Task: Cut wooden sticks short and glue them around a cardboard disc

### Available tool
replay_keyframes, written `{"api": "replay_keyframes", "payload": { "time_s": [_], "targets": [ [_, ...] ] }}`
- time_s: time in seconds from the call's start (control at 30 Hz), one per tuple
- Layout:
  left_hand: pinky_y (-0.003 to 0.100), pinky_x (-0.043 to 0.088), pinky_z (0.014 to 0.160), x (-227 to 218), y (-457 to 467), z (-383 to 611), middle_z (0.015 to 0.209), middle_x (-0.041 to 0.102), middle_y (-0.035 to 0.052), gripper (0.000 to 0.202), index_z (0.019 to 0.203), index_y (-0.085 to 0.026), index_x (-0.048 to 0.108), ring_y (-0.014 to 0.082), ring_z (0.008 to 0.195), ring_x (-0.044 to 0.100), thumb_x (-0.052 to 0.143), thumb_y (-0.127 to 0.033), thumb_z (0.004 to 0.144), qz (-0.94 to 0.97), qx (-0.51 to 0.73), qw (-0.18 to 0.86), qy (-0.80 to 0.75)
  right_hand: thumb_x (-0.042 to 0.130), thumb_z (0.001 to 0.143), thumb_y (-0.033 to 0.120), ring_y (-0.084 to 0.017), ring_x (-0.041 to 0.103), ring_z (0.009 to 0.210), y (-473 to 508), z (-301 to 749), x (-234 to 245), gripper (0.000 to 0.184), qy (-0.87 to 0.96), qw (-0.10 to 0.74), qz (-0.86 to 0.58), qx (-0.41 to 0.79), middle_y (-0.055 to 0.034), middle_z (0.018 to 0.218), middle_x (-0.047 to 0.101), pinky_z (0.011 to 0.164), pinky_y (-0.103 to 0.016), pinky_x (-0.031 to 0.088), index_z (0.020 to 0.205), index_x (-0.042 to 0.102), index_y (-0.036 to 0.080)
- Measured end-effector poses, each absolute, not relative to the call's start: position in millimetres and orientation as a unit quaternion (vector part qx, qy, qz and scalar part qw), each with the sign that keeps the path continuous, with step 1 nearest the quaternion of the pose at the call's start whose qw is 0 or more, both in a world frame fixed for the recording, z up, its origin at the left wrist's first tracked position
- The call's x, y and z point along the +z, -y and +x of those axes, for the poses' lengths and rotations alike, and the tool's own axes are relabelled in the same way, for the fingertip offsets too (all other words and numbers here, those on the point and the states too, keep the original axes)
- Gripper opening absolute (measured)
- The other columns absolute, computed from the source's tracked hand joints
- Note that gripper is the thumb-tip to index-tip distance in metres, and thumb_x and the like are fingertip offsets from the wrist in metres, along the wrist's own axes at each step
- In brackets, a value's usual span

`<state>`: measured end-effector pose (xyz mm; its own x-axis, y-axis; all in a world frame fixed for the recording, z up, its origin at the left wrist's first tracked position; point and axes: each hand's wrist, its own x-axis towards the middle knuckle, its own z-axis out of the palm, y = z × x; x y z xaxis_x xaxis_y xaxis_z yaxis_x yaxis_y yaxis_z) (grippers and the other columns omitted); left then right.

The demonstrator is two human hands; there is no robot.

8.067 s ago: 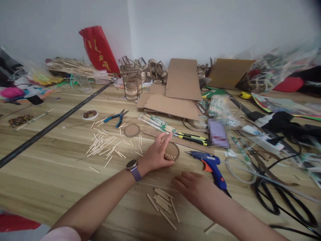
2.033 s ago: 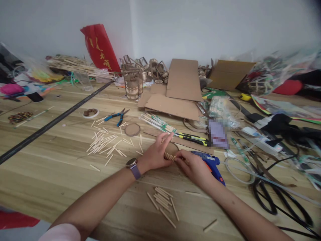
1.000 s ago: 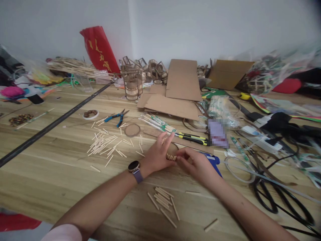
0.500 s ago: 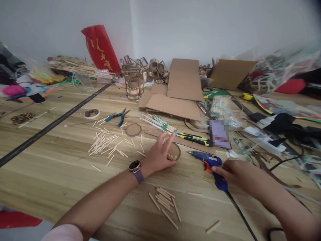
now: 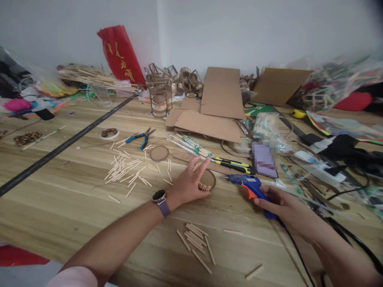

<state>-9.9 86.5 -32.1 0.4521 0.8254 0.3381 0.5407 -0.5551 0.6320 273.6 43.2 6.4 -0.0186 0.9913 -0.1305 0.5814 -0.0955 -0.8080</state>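
Note:
My left hand (image 5: 190,183) curves round the left side of a round cardboard base (image 5: 208,179); its thumb and forefinger are spread, holding the base on the table. Short wooden sticks (image 5: 205,186) stand along the base's rim, partly hidden by my fingers. My right hand (image 5: 278,201) is closed on the handle of a blue hot glue gun (image 5: 249,182) with an orange trigger. The gun's nozzle points left, a short way right of the base. Nearer to me lies a small bundle of wooden sticks (image 5: 196,237).
Loose short sticks (image 5: 121,169), blue-handled pliers (image 5: 142,138) and another cardboard disc (image 5: 159,153) lie to the left. Yellow-black cutters (image 5: 233,164) and a phone (image 5: 265,159) are behind the gun. Cardboard sheets (image 5: 206,125) and small stick baskets (image 5: 159,105) stand farther back.
My right hand has shifted slightly, lifting and turning the glue gun, with its nozzle a little farther up and left. My left hand stays at the base.

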Motion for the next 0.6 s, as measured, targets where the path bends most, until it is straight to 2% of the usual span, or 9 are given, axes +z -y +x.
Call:
{"api": "replay_keyframes", "payload": {
  "time_s": [0.07, 0.17, 0.27, 0.33, 0.4, 0.5, 0.6],
  "targets": [
    [0.047, 0.043, 0.103, -31.8, -86.8, -10.3, 0.146, 0.018, 0.0118, 0.112, 0.147, -0.034, 0.011, 0.0332, 0.126, 0.043, 0.080, -0.021, 0.060, 0.822, 0.317, 0.223, -0.417, 0.071, 0.065, 0.055, -0.017, 0.055, 0.060, -39.0, 266.9, 7.1, 0.038, 0.538, 0.302, -0.618, 0.488, -0.0012, 0.067, 0.061, 0.053, -0.028, 0.044, 0.079, 0.064, 0.020],
    [0.047, 0.044, 0.103, -31.4, -87.2, -10.7, 0.146, 0.018, 0.0123, 0.112, 0.147, -0.034, 0.010, 0.0336, 0.127, 0.043, 0.081, -0.021, 0.060, 0.825, 0.313, 0.220, -0.417, 0.071, 0.068, 0.052, -0.015, 0.051, 0.059, -36.6, 256.5, 0.9, 0.033, 0.400, 0.356, -0.566, 0.627, 0.0003, 0.064, 0.054, 0.054, -0.027, 0.045, 0.077, 0.061, 0.021],
    [0.047, 0.045, 0.101, -31.3, -87.4, -11.0, 0.147, 0.018, 0.0133, 0.111, 0.147, -0.033, 0.011, 0.0335, 0.126, 0.044, 0.081, -0.023, 0.061, 0.827, 0.304, 0.220, -0.420, 0.065, 0.074, 0.053, -0.010, 0.042, 0.050, -38.5, 249.8, -7.4, 0.033, 0.315, 0.381, -0.498, 0.713, 0.0013, 0.063, 0.048, 0.045, -0.024, 0.040, 0.070, 0.058, 0.021],
    [0.047, 0.045, 0.101, -31.6, -87.3, -11.3, 0.147, 0.018, 0.0138, 0.112, 0.147, -0.033, 0.010, 0.0336, 0.126, 0.044, 0.081, -0.024, 0.061, 0.828, 0.300, 0.219, -0.421, 0.059, 0.078, 0.056, -0.008, 0.031, 0.044, -39.8, 247.8, -10.7, 0.036, 0.323, 0.373, -0.478, 0.727, 0.0020, 0.060, 0.044, 0.038, -0.021, 0.033, 0.067, 0.057, 0.021],
    [0.047, 0.045, 0.102, -32.2, -87.2, -11.6, 0.147, 0.018, 0.0135, 0.113, 0.147, -0.033, 0.010, 0.0335, 0.126, 0.044, 0.081, -0.024, 0.061, 0.828, 0.300, 0.216, -0.420, 0.058, 0.080, 0.055, -0.007, 0.026, 0.042, -39.8, 246.7, -12.2, 0.035, 0.339, 0.380, -0.481, 0.714, 0.0010, 0.060, 0.048, 0.035, -0.021, 0.029, 0.069, 0.060, 0.021],
    [0.046, 0.046, 0.101, -32.9, -87.2, -11.9, 0.147, 0.019, 0.0130, 0.112, 0.147, -0.033, 0.010, 0.0336, 0.127, 0.043, 0.082, -0.025, 0.061, 0.828, 0.303, 0.213, -0.421, 0.066, 0.076, 0.048, -0.005, 0.027, 0.041, -37.6, 243.9, -12.9, 0.029, 0.338, 0.412, -0.502, 0.681, -0.0030, 0.071, 0.061, 0.034, -0.019, 0.029, 0.076, 0.066, 0.019],
    [0.046, 0.045, 0.101, -33.2, -87.6, -12.0, 0.147, 0.019, 0.0133, 0.112, 0.147, -0.032, 0.011, 0.0342, 0.127, 0.042, 0.082, -0.025, 0.061, 0.828, 0.302, 0.212, -0.421, 0.072, 0.072, 0.044, -0.004, 0.029, 0.041, -34.8, 239.4, -12.1, 0.027, 0.350, 0.422, -0.511, 0.662, -0.0037, 0.075, 0.065, 0.035, -0.020, 0.030, 0.077, 0.068, 0.018]
  ]
}}
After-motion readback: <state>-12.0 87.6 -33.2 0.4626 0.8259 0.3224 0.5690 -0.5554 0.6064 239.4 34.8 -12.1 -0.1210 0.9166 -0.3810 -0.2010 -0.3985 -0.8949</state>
